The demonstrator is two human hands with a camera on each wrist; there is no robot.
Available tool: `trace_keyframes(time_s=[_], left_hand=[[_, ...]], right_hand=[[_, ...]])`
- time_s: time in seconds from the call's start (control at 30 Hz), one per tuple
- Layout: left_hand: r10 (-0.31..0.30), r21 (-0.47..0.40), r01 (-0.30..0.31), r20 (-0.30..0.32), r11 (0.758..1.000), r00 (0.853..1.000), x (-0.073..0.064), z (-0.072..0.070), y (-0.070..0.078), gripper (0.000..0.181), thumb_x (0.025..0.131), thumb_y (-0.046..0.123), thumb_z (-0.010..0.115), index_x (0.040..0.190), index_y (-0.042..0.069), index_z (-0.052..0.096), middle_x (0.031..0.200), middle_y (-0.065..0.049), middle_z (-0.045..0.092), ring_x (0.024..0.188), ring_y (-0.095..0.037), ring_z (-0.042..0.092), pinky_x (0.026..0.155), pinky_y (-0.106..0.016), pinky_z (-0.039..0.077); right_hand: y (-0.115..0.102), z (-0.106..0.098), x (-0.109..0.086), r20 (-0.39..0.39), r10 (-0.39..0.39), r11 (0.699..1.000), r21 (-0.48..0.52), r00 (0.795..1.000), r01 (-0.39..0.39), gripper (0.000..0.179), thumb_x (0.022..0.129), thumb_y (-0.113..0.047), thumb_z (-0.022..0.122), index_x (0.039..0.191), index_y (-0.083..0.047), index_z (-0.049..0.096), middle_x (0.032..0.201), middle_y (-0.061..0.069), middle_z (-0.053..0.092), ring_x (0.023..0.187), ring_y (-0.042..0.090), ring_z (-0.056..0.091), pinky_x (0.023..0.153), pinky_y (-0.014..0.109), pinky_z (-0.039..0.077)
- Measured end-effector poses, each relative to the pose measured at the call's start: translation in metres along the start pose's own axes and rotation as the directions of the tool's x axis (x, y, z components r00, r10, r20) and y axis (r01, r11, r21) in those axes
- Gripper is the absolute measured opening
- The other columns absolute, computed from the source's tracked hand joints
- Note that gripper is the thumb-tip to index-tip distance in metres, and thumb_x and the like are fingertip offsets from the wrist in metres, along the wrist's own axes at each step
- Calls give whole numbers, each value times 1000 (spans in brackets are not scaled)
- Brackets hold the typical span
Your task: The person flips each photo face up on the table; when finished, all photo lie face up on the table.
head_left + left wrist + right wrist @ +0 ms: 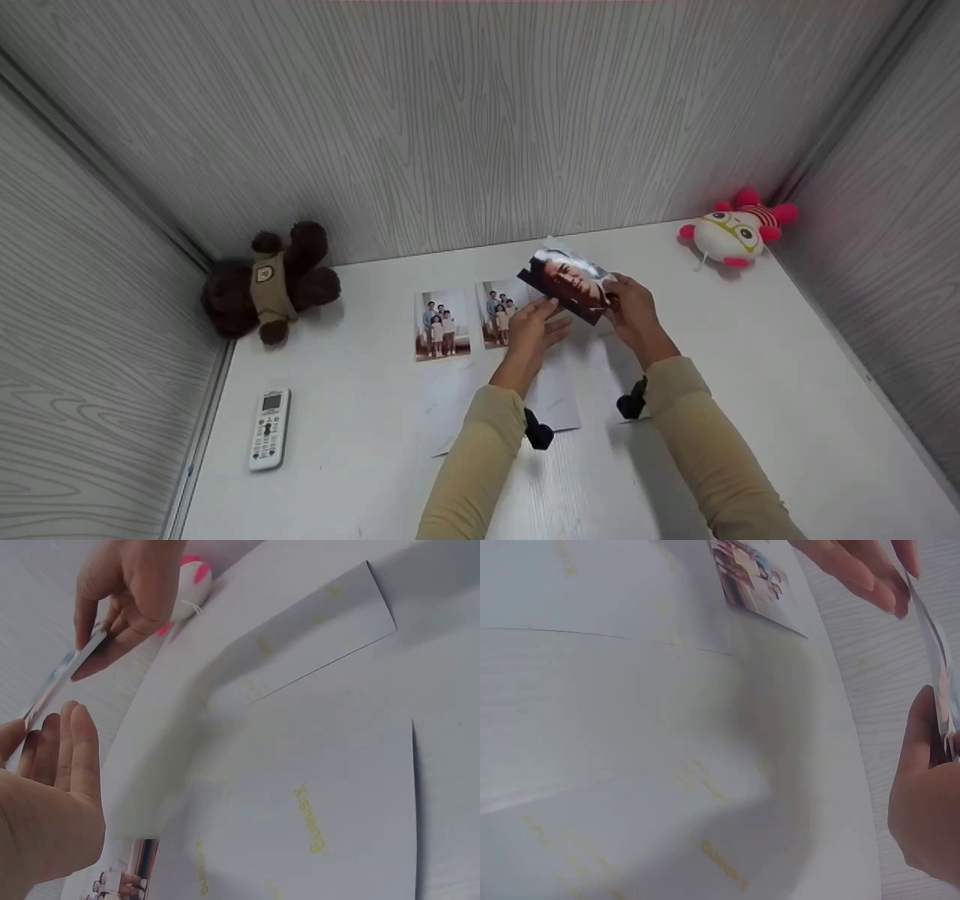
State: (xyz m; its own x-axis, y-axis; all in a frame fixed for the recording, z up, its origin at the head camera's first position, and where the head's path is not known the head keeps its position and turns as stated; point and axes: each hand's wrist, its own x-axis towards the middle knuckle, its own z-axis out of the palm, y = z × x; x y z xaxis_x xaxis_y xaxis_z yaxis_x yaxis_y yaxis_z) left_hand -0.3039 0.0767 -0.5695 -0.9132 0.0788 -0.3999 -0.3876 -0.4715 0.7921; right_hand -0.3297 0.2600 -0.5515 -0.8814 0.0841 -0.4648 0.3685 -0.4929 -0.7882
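Note:
Both hands hold a small stack of glossy photos (568, 279), raised above the table with a portrait of a face on top. My left hand (531, 334) pinches the lower left edge between thumb and fingers, its other fingers spread below. At the right end, my right hand (632, 307) grips the stack, thumb on the picture side. In both wrist views the stack shows nearly edge-on. Beneath the hands lie two family photos, a left one (442, 325) fully visible and a right one (495, 315) partly covered by the left hand and stack.
White photo backs with yellow lettering (315, 817) lie nearer me, partly under the forearms. A remote control (270, 430) and a brown plush bear (271, 287) are at the left. A white and pink plush toy (727, 236) sits at the far right corner. Panels wall the table.

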Motion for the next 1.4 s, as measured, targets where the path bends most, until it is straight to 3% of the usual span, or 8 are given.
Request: trace_keyframes(time_s=[0.13, 0.3, 0.4, 0.63, 0.77, 0.9, 1.13, 1.4], left_hand=[[7, -17, -8, -23, 1000, 1000, -1, 4, -4, 33, 98, 17, 66, 126, -1, 65, 114, -18, 74, 80, -20, 76, 76, -33, 63], [51, 45, -46, -101, 998, 994, -1, 2, -4, 33, 100, 19, 63, 127, 1, 66, 115, -19, 74, 81, -21, 76, 76, -35, 63], [85, 112, -71, -133, 991, 987, 0, 2, -2, 30, 100, 16, 62, 126, 2, 67, 113, -19, 75, 80, -22, 76, 74, -36, 63], [108, 292, -81, -79, 953, 991, 1, 6, 6, 31, 99, 14, 61, 128, 5, 68, 114, -15, 75, 74, -19, 75, 69, -35, 63], [101, 365, -66, -79, 929, 992, 1, 6, 7, 28, 98, 15, 62, 124, 9, 71, 113, -10, 76, 73, -18, 76, 65, -32, 63], [100, 357, -66, -77, 932, 992, 2, 6, 7, 27, 98, 15, 62, 122, 9, 72, 109, -11, 76, 74, -20, 76, 65, -32, 63], [73, 317, -51, -58, 947, 996, 0, 7, -2, 29, 98, 14, 63, 126, 10, 71, 111, -12, 76, 85, -27, 77, 73, -36, 64], [52, 248, -24, -108, 968, 993, -2, 13, -15, 31, 98, 5, 57, 127, 2, 68, 108, -20, 74, 103, -39, 73, 77, -36, 63]], right_hand=[[8, 3, -1, -12, -3, 999, 33, 1000, 4, 22, 104, -10, 54, 126, -10, 53, 82, -2, 61, 72, 8, 55, 65, 23, 53], [14, 1, -2, 21, 12, 1000, 15, 1000, -12, 14, 103, -7, 55, 117, -10, 54, 84, 0, 62, 76, 12, 57, 69, 26, 57], [16, -2, -3, 68, 20, 999, -43, 997, -17, 19, 103, -5, 54, 122, -8, 53, 91, 1, 62, 79, 12, 59, 72, 27, 59], [14, -16, -7, 162, 36, 984, -176, 986, -8, 47, 103, -7, 54, 149, -2, 43, 104, 3, 65, 86, 14, 65, 73, 26, 59], [14, -26, -9, 163, 68, 971, -238, 984, -28, 44, 104, -9, 55, 146, -1, 46, 102, 3, 58, 84, 15, 59, 73, 27, 59], [15, -32, -10, 150, 76, 970, -240, 986, -38, 39, 104, -10, 56, 142, -3, 49, 102, 5, 53, 82, 15, 57, 73, 27, 61], [11, -27, -8, 93, 24, 978, -208, 995, -4, 49, 104, -9, 54, 151, -6, 42, 97, 3, 53, 67, 12, 59, 74, 24, 62], [14, -27, 1, 56, 13, 968, -250, 998, 1, 52, 106, -13, 52, 156, -8, 38, 109, 1, 55, 73, 11, 59, 79, 24, 61]])
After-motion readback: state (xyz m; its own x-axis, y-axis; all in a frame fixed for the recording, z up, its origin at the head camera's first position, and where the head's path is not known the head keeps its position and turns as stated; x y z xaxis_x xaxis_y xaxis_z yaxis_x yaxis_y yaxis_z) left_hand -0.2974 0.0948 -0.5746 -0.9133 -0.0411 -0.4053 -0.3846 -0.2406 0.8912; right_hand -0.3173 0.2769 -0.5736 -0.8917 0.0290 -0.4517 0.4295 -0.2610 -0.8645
